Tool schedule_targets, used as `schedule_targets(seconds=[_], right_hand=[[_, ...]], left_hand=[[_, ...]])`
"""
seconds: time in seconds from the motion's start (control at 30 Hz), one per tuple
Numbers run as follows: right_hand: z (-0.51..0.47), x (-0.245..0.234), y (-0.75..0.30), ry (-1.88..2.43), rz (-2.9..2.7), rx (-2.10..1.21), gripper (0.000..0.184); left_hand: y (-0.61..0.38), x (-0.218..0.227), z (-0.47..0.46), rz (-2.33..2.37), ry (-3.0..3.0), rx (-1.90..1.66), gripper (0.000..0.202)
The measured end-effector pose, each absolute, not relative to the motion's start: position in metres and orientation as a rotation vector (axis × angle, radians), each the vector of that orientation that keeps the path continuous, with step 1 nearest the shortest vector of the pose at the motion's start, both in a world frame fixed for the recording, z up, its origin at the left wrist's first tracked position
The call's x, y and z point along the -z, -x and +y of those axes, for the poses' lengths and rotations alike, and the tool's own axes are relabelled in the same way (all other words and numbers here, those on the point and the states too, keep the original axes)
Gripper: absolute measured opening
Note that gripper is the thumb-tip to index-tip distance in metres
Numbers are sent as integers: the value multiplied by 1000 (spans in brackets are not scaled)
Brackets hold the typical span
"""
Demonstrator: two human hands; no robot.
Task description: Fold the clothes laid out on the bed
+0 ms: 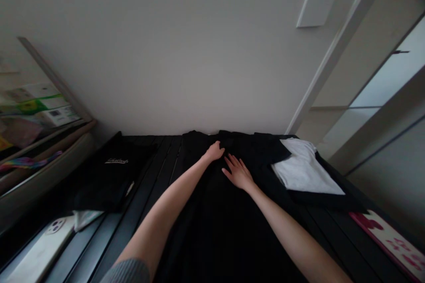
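Observation:
A black garment [226,230], probably a shirt, lies spread over the dark slatted table, its far edge close to the wall. My left hand [214,152] is closed at the upper middle of this garment, fingers curled against the cloth; a pinched bit of fabric seems to be in them. Just right of it, my right hand [238,172] rests flat on the same cloth with its fingers spread. To the right, a black sleeve overlaps the corner of a folded white cloth [307,168], which lies on more black fabric.
A folded black garment with white lettering [99,172] lies at left, near a white phone [41,247] on the slatted table [162,159]. A pink-and-white patterned item [393,241] sits at right. Boxes [56,115] fill a shelf on the left. The wall [199,53] bounds the back.

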State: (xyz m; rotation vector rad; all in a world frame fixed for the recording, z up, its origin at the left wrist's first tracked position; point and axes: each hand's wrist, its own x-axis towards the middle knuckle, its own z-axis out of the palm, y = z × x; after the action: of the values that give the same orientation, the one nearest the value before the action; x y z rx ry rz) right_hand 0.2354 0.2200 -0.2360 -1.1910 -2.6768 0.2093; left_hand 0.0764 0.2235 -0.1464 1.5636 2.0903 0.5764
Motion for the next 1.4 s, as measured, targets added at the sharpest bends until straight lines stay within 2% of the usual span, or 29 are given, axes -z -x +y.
schedule_targets(seconds=[0.3,0.57,0.77,0.9,1.0,1.1,1.3,1.4], right_hand=[[221,236,-238,1203,-2692,-258,67],[220,234,-239,1208,-2695,-277,66],[218,234,-239,1183,-2660,-285,64],[219,234,-242,1176,-2526,-324,67],[221,234,-245,1136,-2410,-323,72],[222,235,-246,1105,-2501,-282,67],[225,236,-243,1168,-2606,-240,61],[225,238,-242,1191,-2615,-248,57]], left_hand=[[-61,129,38,2397,-1693,-118,30],[-90,108,-39,2471,-1664,246,23],[-120,77,-53,2519,-1756,269,37],[-159,73,-47,2276,-1893,173,38],[-183,85,-52,2027,-1958,121,63],[-192,104,-70,2098,-1923,206,80],[-189,124,-101,2179,-1924,334,71],[-186,114,-100,1989,-2001,290,84]])
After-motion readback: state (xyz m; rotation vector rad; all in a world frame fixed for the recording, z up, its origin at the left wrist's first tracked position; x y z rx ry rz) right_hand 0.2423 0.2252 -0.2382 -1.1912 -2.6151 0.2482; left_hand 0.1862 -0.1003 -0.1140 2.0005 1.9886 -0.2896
